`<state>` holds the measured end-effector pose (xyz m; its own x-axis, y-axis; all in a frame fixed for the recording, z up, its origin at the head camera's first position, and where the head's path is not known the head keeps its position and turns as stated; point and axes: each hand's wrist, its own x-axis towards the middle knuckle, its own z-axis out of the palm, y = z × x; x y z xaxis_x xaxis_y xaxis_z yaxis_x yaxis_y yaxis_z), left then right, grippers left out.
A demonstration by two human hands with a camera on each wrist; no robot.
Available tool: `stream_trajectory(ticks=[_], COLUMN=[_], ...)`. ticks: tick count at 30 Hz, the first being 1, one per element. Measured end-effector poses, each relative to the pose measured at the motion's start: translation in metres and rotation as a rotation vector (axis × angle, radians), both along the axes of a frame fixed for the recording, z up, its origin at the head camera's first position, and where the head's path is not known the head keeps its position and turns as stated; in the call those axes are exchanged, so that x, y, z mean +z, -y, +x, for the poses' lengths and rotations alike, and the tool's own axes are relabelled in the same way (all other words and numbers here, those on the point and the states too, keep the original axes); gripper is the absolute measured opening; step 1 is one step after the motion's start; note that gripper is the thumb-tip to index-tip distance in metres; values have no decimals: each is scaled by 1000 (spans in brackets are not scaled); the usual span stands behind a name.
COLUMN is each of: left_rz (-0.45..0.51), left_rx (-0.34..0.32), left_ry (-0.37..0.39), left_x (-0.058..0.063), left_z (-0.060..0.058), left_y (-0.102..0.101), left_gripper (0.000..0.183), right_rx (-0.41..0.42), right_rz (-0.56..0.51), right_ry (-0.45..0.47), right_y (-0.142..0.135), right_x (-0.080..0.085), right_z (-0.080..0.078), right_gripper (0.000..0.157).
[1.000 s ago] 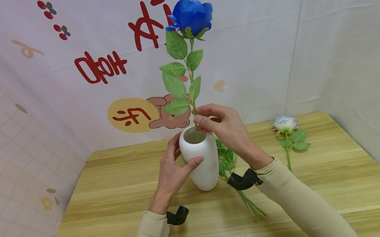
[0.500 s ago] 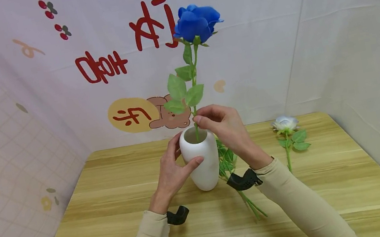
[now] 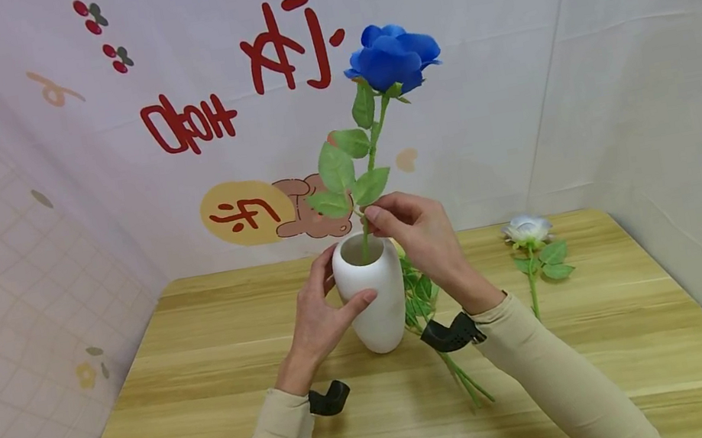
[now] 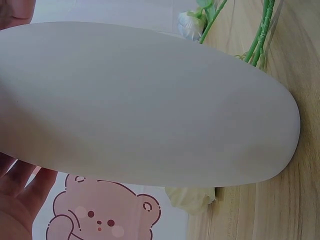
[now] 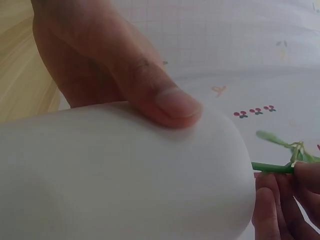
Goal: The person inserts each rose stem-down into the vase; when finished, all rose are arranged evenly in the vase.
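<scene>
A white vase [image 3: 376, 311] stands upright on the wooden table, and my left hand [image 3: 319, 317] holds it round its left side, thumb across the front. My right hand [image 3: 420, 238] pinches the stem of a blue artificial rose [image 3: 396, 60] above the mouth of the vase. The lower end of the stem is inside the mouth; its tip is hidden. The rose leans to the right, its leaves [image 3: 337, 167] spread above my fingers. In the right wrist view, the green stem [image 5: 272, 167] runs from the vase's rim to the pinching fingertips.
Green stems with leaves [image 3: 462, 367] lie just right of the vase, partly behind it. A cream flower head [image 4: 192, 199] shows past the vase in the left wrist view. A pale white-blue rose [image 3: 527, 230] lies at the back right. Printed white cloth [image 3: 473, 113] hangs behind the table.
The blue rose has turned about its stem and tilted to the right, its bloom now lower. My left hand and the vase have stayed in place; my right hand has barely shifted.
</scene>
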<state>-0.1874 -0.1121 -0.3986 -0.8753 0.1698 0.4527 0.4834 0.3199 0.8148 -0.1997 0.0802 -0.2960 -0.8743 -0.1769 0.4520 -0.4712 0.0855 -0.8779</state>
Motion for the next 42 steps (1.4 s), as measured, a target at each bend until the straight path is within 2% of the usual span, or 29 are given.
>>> stream_trajectory(ticks=[3, 14, 20, 24, 32, 37, 42], left_rz=[0, -11, 1, 0, -16, -5, 22], left_rx=[-1, -1, -9, -6, 5, 16, 15], left_ry=[4, 4, -5, -3, 7, 3, -8], left_x=[0, -1, -1, -2, -3, -2, -1], left_z=[0, 0, 0, 0, -1, -2, -2], left_y=[0, -2, -3, -3, -2, -2, -1], left_gripper=[79, 79, 77, 78, 83, 83, 81], right_rx=[-7, -16, -28, -62, -89, -79, -31], right_rz=[7, 56, 59, 114, 267, 241, 192], right_ry=[-3, 9, 7, 16, -44, -3, 96], right_y=[-1, -5, -11, -14, -19, -28, -46], right_x=[-11, -17, -19, -20, -33, -43, -54], right_z=[-9, -9, -8, -7, -12, -13, -11], right_gripper=[17, 27, 27, 25, 21, 25, 32])
